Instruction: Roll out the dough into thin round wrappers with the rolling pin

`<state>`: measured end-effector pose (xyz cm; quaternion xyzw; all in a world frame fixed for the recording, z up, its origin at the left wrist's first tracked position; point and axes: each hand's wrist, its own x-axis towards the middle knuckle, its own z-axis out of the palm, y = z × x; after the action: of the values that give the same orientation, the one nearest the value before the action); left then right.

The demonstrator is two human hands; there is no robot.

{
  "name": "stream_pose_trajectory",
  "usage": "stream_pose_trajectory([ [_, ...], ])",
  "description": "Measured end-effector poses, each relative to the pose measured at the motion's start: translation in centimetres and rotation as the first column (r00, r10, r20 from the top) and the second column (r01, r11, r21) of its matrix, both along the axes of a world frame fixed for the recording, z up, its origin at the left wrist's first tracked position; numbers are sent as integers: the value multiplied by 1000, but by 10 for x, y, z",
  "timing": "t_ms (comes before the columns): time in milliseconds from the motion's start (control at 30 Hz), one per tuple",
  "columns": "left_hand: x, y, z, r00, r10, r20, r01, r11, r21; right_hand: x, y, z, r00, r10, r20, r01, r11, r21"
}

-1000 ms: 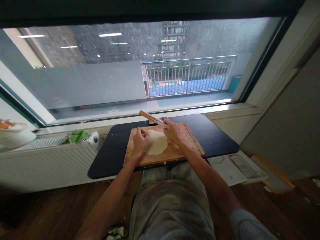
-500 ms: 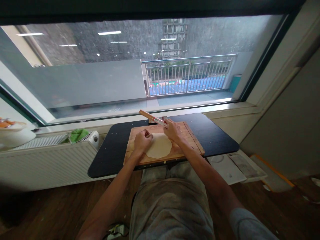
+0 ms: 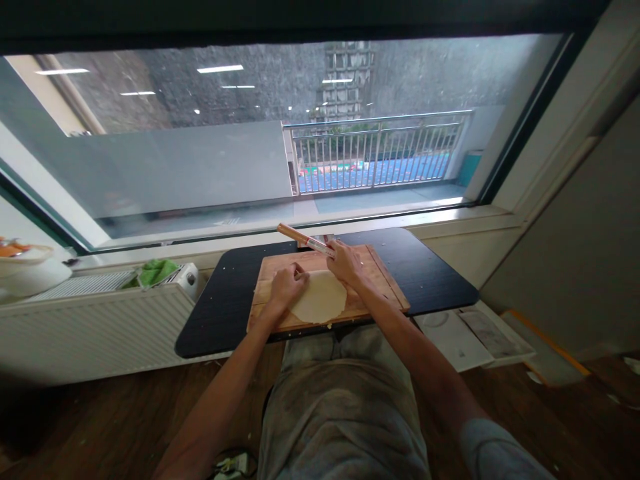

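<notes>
A thin, flat round of pale dough lies on a wooden cutting board in front of me. My left hand is at the dough's upper left edge, fingers curled together and pinching it. In my right hand is a slim wooden rolling pin with a white and red label, its free end pointing up and to the left. That hand rests over the dough's upper right edge; its lower fingers are partly hidden.
The board sits on a black table with rounded corners and scattered crumbs. A small object lies behind the board, partly hidden. Beyond is a wide window. To the left, a white radiator carries a green cloth.
The dough has shifted slightly toward me and to the right, and looks a little turned. Both hands stay near the same spots, with the rolling pin still held.
</notes>
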<state>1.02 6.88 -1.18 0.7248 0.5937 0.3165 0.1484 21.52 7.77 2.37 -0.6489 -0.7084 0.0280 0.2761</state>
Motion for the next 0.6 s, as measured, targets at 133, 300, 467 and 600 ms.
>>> stream_pose_trajectory([
  [133, 0, 2, -1, 998, 30, 57, -34, 998, 61, 0, 1, -1, 1000, 9, -2, -9, 1000, 13],
  [300, -2, 4, -2, 980, 109, 166, -128, 985, 113, 0, 4, -4, 1000, 24, -6, -23, 1000, 17],
  [467, -2, 4, -4, 980, 103, 170, -123, 986, 115, 1, 8, -9, 999, 36, -35, -34, 999, 41],
  [600, -2, 4, -5, 984, 26, 179, -44, 995, 94, 1, 7, -9, 999, 32, -36, -31, 999, 34],
])
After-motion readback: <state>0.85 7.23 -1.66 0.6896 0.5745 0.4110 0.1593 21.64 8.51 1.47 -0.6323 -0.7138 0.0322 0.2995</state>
